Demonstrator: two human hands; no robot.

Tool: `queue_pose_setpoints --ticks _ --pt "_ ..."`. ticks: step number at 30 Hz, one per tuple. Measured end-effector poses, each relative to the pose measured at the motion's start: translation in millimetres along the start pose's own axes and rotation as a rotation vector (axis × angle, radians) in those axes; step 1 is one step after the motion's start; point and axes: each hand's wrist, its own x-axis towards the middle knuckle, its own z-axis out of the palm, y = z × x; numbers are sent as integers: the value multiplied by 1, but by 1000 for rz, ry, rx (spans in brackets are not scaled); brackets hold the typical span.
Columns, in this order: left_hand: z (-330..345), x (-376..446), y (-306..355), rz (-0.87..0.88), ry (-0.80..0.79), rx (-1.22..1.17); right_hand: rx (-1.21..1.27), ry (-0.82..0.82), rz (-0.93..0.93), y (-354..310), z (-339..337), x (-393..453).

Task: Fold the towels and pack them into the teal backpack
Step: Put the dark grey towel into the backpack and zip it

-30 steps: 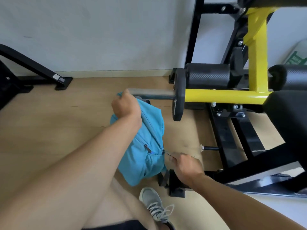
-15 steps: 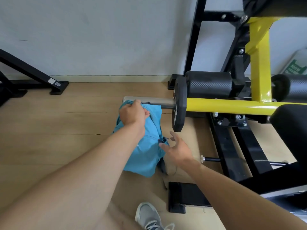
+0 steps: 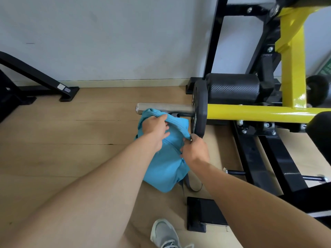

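The teal backpack (image 3: 166, 169) stands on the wooden floor just below the bare steel bar end of a gym machine. My left hand (image 3: 155, 128) grips the top edge of the backpack, fingers curled over the fabric. My right hand (image 3: 194, 149) pinches something small at the zipper line on the bag's right side, close to the black weight plate. A grey strap (image 3: 192, 182) trails out beneath the bag. No towel shows in this view.
A yellow and black gym machine (image 3: 250, 113) with a weight plate (image 3: 199, 111) and steel bar end (image 3: 161, 108) crowds the right. Its black foot (image 3: 202, 213) lies near my grey shoe (image 3: 166, 235). Another black frame (image 3: 39, 81) stands at the left by the wall.
My right hand moved up from the bag's lower right side to its upper right and closed on the zipper area. My left hand kept its grip on the top edge.
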Motion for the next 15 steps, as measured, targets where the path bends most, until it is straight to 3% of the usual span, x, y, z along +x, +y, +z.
queue_pose_setpoints --ticks 4,7,15 --pt "3 3 5 193 99 24 112 97 -22 -12 2 -1" --pt "4 3 7 245 111 46 97 165 -36 -18 1 -1" --pt "-4 8 -3 -5 -88 254 -105 145 -134 -18 -6 -14"
